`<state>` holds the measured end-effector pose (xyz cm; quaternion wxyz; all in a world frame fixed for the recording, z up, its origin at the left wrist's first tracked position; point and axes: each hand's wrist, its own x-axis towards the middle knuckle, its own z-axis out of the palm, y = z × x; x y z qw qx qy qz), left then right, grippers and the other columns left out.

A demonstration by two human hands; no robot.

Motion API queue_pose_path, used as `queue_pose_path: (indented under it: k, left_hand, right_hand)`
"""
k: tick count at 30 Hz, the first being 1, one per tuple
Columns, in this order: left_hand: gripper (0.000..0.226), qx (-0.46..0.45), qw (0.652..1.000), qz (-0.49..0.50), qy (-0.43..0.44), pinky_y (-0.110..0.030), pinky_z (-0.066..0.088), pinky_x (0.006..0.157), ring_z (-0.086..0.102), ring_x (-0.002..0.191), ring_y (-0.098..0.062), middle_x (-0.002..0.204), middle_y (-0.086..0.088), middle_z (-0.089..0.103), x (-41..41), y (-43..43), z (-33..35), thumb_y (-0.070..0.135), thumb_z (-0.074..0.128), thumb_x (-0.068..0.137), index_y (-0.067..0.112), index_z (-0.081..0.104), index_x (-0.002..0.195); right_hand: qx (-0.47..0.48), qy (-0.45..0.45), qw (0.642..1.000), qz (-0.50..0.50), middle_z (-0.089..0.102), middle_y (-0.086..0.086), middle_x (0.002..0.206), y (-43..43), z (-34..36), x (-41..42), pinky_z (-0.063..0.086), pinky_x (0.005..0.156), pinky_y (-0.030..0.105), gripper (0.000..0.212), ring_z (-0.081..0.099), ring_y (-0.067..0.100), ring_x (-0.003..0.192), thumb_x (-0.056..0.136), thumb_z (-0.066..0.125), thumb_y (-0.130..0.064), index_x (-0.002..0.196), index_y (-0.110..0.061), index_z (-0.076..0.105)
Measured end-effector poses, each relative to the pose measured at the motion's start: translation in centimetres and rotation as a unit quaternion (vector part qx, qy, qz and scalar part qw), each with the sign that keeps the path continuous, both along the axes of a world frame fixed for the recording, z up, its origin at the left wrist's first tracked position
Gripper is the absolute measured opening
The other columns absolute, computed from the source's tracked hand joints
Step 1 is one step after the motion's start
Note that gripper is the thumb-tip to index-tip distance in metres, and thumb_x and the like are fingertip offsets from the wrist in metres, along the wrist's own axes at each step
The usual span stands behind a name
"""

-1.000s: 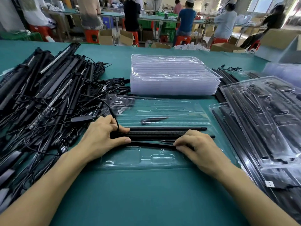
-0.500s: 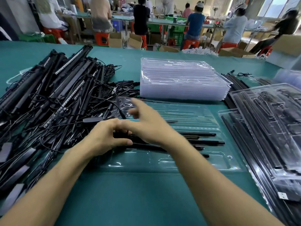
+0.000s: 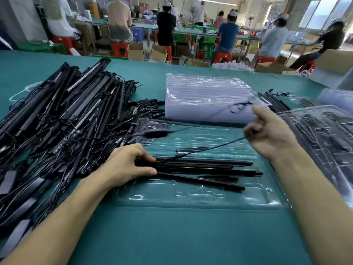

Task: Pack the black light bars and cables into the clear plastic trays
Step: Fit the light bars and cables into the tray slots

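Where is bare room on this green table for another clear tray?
Free: the near strip of green table before the open clear plastic tray, and the far strip behind the stack of empty trays. Crowded: the heap of black light bars left, filled trays right.

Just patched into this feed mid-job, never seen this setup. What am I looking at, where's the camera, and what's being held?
No machine here: a person works bare-handed, filmed by one camera worn on their head, looking forward and down. On the green table lies a clear tray with light bars across it. The left hand grips the bars' left ends. The right hand, raised and blurred, seems to pinch a thin cable running from the bars. Left: a loose pile of bars and cables; behind: a stack of empty trays; right: filled trays.
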<state>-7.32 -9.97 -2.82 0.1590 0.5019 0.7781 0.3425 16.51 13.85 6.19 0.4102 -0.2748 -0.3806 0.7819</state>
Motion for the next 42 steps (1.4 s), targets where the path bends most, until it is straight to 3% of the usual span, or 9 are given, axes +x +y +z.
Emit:
queue_pose_path:
  k: [6, 9, 16, 18, 20, 24, 29, 36, 42]
  left_hand:
    - [0.037, 0.049, 0.998, 0.011, -0.023, -0.042, 0.051, 0.091, 0.065, 0.088, -0.006, 0.086, 0.019, 0.066, 0.0, 0.2, -0.3, 0.055, 0.09, 0.049, 0.041, 0.076, 0.08]
    - [0.034, 0.049, 0.999, 0.007, -0.003, -0.038, 0.052, 0.089, 0.065, 0.085, -0.002, 0.086, 0.02, 0.067, 0.0, 0.3, -0.4, 0.043, 0.093, 0.055, 0.044, 0.073, 0.082]
    - [0.032, -0.076, 0.993, -0.024, 0.084, -0.035, 0.05, 0.089, 0.059, 0.092, -0.008, 0.095, 0.017, 0.059, -0.3, 1.2, 0.6, 0.04, 0.087, 0.07, 0.05, 0.058, 0.08]
    - [0.031, -0.087, 0.992, -0.02, 0.088, -0.034, 0.051, 0.089, 0.059, 0.091, -0.007, 0.094, 0.016, 0.06, -0.2, 1.3, 0.9, 0.04, 0.088, 0.069, 0.048, 0.059, 0.077]
    - [0.029, -0.093, 0.992, -0.013, 0.086, -0.034, 0.052, 0.086, 0.06, 0.089, -0.006, 0.092, 0.016, 0.062, -0.2, 1.4, 0.9, 0.04, 0.088, 0.068, 0.047, 0.061, 0.075]
    - [0.03, -0.09, 0.992, -0.011, 0.083, -0.035, 0.052, 0.086, 0.06, 0.088, -0.003, 0.091, 0.018, 0.061, 0.0, 1.1, 1.0, 0.039, 0.088, 0.068, 0.048, 0.061, 0.075]
    - [0.033, -0.106, 0.987, -0.012, 0.12, -0.032, 0.048, 0.089, 0.056, 0.092, -0.008, 0.092, 0.018, 0.055, 0.5, 1.2, 1.4, 0.039, 0.085, 0.073, 0.049, 0.054, 0.077]
    - [0.026, -0.144, 0.981, -0.012, 0.125, -0.02, 0.034, 0.083, 0.049, 0.105, -0.007, 0.103, 0.017, 0.051, 0.9, 1.0, 1.7, 0.045, 0.075, 0.082, 0.039, 0.059, 0.102]
    - [0.029, -0.094, 0.991, -0.007, 0.094, -0.034, 0.046, 0.095, 0.056, 0.101, -0.009, 0.101, 0.016, 0.056, 1.1, 0.4, 1.5, 0.038, 0.081, 0.079, 0.034, 0.065, 0.102]
  right_hand:
    - [0.098, -0.046, 0.994, 0.016, 0.04, -0.01, 0.048, 1.5, -2.1, 8.5, 0.05, 0.056, 0.019, 0.012, 0.038, 0.004, 0.038, 0.081, 0.062, -0.021, 0.091, -0.026, 0.065]
    - [0.189, -0.234, 0.951, 0.074, 0.042, -0.004, 0.045, 0.9, -3.0, 9.7, 0.052, 0.05, 0.027, 0.011, 0.038, 0.008, 0.035, 0.08, 0.068, -0.02, 0.086, -0.013, 0.074]
    - [0.393, -0.635, 0.659, 0.09, 0.072, 0.0, 0.078, 0.4, -3.3, 8.4, 0.047, 0.071, 0.029, 0.013, 0.068, 0.023, 0.082, 0.071, 0.085, -0.028, 0.072, -0.024, 0.073]
    - [0.442, -0.721, 0.53, 0.068, 0.066, 0.005, 0.111, -0.6, -3.0, 7.4, 0.044, 0.084, 0.032, 0.035, 0.059, 0.026, 0.104, 0.066, 0.086, -0.038, 0.097, -0.033, 0.07]
    - [0.53, -0.692, 0.487, 0.053, 0.051, 0.005, 0.135, -2.1, -2.8, 5.8, 0.041, 0.098, 0.038, 0.07, 0.049, 0.028, 0.12, 0.067, 0.082, -0.048, 0.13, -0.036, 0.054]
    - [0.649, -0.465, 0.574, 0.184, 0.049, -0.005, 0.137, -6.9, -3.4, -0.1, 0.031, 0.111, 0.032, 0.077, 0.04, 0.016, 0.129, 0.077, 0.072, -0.053, 0.144, -0.037, 0.039]
    - [0.729, -0.453, 0.489, 0.152, 0.059, -0.006, 0.119, -10.5, -6.1, -4.5, 0.041, 0.093, 0.037, 0.034, 0.051, 0.021, 0.114, 0.091, 0.057, -0.04, 0.125, -0.037, 0.054]
    - [0.542, -0.28, 0.78, -0.137, 0.069, -0.003, 0.081, -4.4, -3.3, -0.3, 0.052, 0.05, 0.03, 0.001, 0.067, 0.009, 0.059, 0.094, 0.062, -0.019, 0.095, -0.02, 0.061]
    - [0.391, -0.177, 0.836, -0.342, 0.065, -0.003, 0.079, 3.4, -0.5, 6.9, 0.053, 0.048, 0.023, 0.04, 0.066, 0.007, 0.058, 0.09, 0.058, -0.041, 0.105, -0.004, 0.054]
